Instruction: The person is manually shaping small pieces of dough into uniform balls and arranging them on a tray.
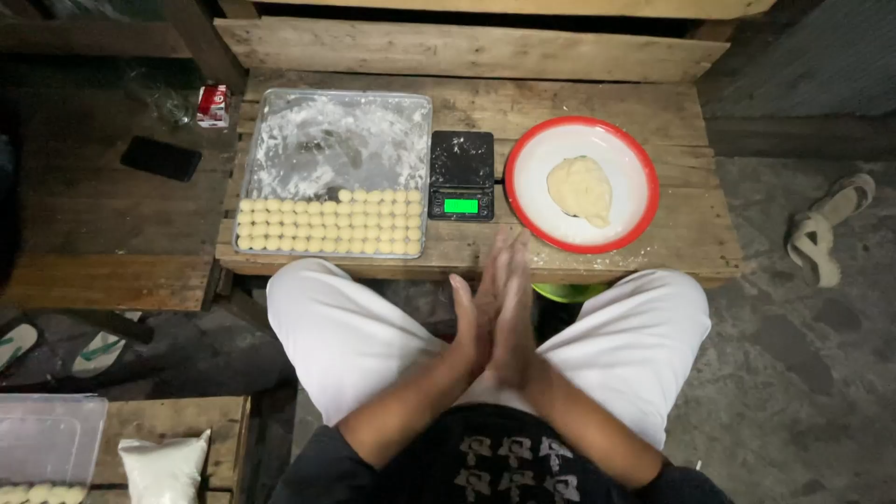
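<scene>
Two hands meet palm to palm above the person's lap, the left hand (473, 322) pressed flat against the right hand (516, 313), fingers straight and pointing away from the body toward the wooden surface (597, 103); the right one is blurred, and whether anything lies between the palms cannot be told. Nearest to them, just beyond the fingertips, stands a small black scale (461, 175) with a green lit display. To its right sits a white bowl with a red rim (644, 177), and in it a lump of pale dough (580, 190), an uneven oval whose long axis runs from upper left to lower right, its narrower end toward the near rim. To the left of the scale lies a floured metal tray (336, 131); small dough balls (327, 224) fill its near part in tidy rows that run left to right, along the tray's near edge. Farther left lie a dark phone (161, 158) and a small red and white carton (213, 105). A sandal (826, 229) lies on the floor at right.
</scene>
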